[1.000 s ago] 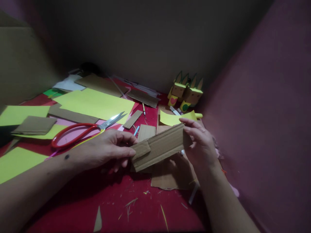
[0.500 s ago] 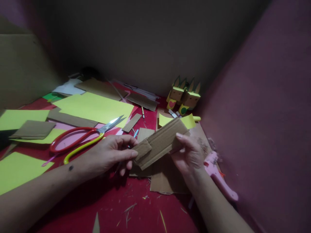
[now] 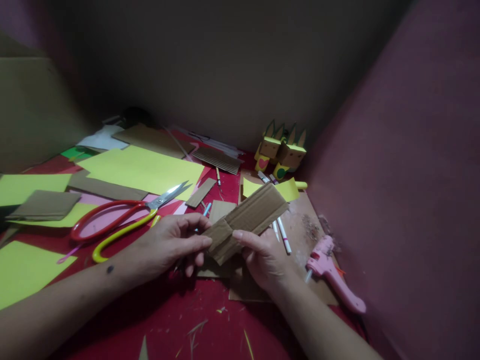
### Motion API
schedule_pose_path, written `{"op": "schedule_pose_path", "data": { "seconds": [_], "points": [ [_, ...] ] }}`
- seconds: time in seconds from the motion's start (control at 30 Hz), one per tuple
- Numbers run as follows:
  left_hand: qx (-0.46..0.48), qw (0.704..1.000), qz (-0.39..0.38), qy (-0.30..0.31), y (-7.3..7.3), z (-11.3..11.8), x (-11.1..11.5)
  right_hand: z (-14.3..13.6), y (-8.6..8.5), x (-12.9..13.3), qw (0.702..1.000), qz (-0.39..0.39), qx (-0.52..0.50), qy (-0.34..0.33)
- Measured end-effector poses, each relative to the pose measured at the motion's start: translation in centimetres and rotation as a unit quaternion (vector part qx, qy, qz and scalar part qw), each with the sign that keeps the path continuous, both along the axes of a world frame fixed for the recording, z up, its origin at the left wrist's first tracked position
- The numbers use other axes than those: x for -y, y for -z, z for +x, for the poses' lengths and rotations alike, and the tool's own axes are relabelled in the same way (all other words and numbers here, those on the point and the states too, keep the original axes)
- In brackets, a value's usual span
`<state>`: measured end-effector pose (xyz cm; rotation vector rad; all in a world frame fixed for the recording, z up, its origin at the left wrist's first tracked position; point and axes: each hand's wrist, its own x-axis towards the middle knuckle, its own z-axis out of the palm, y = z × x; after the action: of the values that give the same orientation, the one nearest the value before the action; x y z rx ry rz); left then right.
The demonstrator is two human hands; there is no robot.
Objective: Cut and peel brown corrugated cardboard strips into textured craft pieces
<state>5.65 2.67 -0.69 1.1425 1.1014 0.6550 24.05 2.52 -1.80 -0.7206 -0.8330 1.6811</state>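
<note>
A brown cardboard strip point(image 3: 258, 207) is held tilted above the table, its right end raised. At its lower left end lies a smaller cardboard piece point(image 3: 219, 234) on top of it. My left hand point(image 3: 180, 240) pinches that left end between thumb and fingers. The thumb of my right hand point(image 3: 260, 255) presses on the strip near the small piece's edge, the other fingers beneath. Scissors point(image 3: 150, 206) with red and yellow handles lie open beyond my left wrist. To the right of my right hand rests a pink glue gun point(image 3: 330, 270).
Two small cardboard figures point(image 3: 281, 152) stand at the back right. Yellow paper point(image 3: 146, 167) and cardboard scraps cover the left side. Markers point(image 3: 284, 235) lie on a cardboard sheet point(image 3: 300, 270). Paper bits dot the red tabletop point(image 3: 210, 320). A wall point(image 3: 420, 190) rises at right.
My right hand has slid from the strip's right end leftward toward the smaller piece, uncovering markers behind it. My left hand keeps its pinch. The view has shifted slightly.
</note>
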Motion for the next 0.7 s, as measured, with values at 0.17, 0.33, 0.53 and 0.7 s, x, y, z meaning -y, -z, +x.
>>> {"op": "schedule_pose_path", "data": {
  "seconds": [0.17,0.33,0.53,0.7],
  "points": [
    [-0.01,1.0,0.011,0.0,-0.2,0.4,0.4,-0.1,0.5,0.2,0.999,-0.02,0.018,-0.037],
    [-0.001,1.0,0.02,-0.001,0.3,0.7,0.9,0.0,0.7,0.4,0.998,-0.049,0.038,-0.027],
    [0.012,1.0,0.027,0.008,0.4,0.8,1.1,-0.1,0.7,0.5,0.997,-0.058,0.036,-0.027],
    [-0.041,0.992,0.122,-0.004,0.3,1.0,1.6,-0.3,0.8,0.5,0.998,-0.059,0.019,-0.015]
  ]
}}
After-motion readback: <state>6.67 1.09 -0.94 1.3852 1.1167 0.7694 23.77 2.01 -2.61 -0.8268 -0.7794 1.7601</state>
